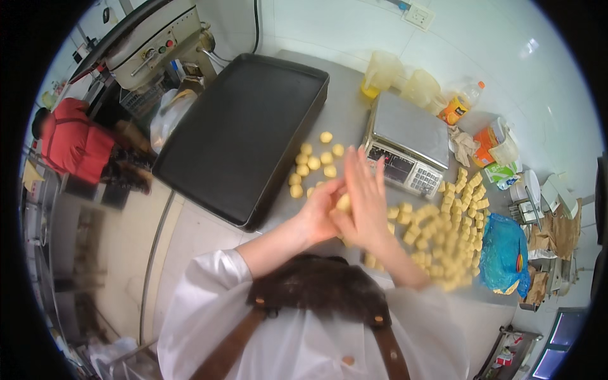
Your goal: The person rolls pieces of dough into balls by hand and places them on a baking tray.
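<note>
Between my palms sits a piece of yellow dough [344, 203], partly covered by the fingers. My left hand [319, 213] cups it from the left, while my right hand [365, 199] lies against it with fingers stretched out. Just beyond my hands, several round dough balls [313, 163] rest on the metal table [343, 76]. To the right of my right hand spread many cut dough cubes [444, 237], some in rows, some loose. A large black baking tray [247, 128] stands left of the balls, its inside bare.
A digital scale [408, 133] stands behind my right hand. Plastic jugs [384, 69], an orange drink bottle [460, 102] and tubs line the wall. A blue plastic bag [504, 251] lies at the right. A person in a red jacket [78, 137] is at the far left, near a machine [152, 42].
</note>
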